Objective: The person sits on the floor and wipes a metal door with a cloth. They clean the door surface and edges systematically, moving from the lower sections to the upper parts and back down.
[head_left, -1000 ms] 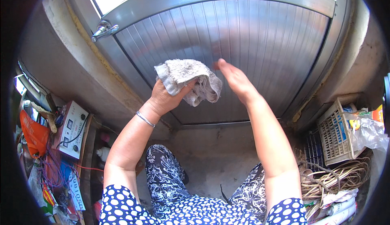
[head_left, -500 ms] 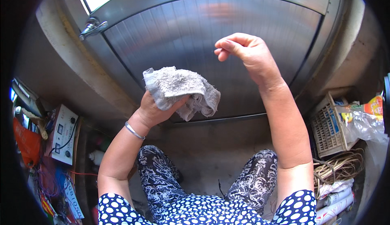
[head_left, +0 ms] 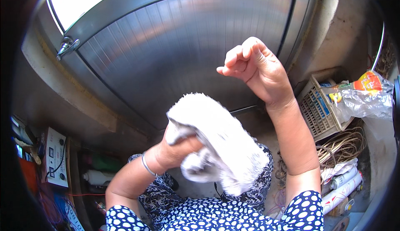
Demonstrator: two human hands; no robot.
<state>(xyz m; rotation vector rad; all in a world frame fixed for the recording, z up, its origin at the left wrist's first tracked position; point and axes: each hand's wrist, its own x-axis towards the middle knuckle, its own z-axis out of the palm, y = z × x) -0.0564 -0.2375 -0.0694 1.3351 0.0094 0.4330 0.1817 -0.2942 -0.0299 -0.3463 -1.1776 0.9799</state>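
My left hand (head_left: 177,151) is closed round a white, fluffy cloth (head_left: 221,135), its fingers partly covered by the folds. The cloth hangs over the hand and spreads toward my right knee, its edges blurred. My right hand (head_left: 260,70) is raised in front of the metal door (head_left: 183,52), apart from the cloth. Its fingers are curled and the thumb tip meets them in a pinch; whatever is between them, if anything, is too small to make out.
A door handle (head_left: 67,47) juts out at the upper left. On the left stands a white device with dials (head_left: 56,158). To the right are a plastic crate (head_left: 318,110), a clear plastic bag (head_left: 366,99), coiled cord (head_left: 343,147) and spray cans (head_left: 341,193).
The cloth has come lower and nearer to me and swung to the right in my left hand. My right hand has turned so its palm shows more. The view has shifted.
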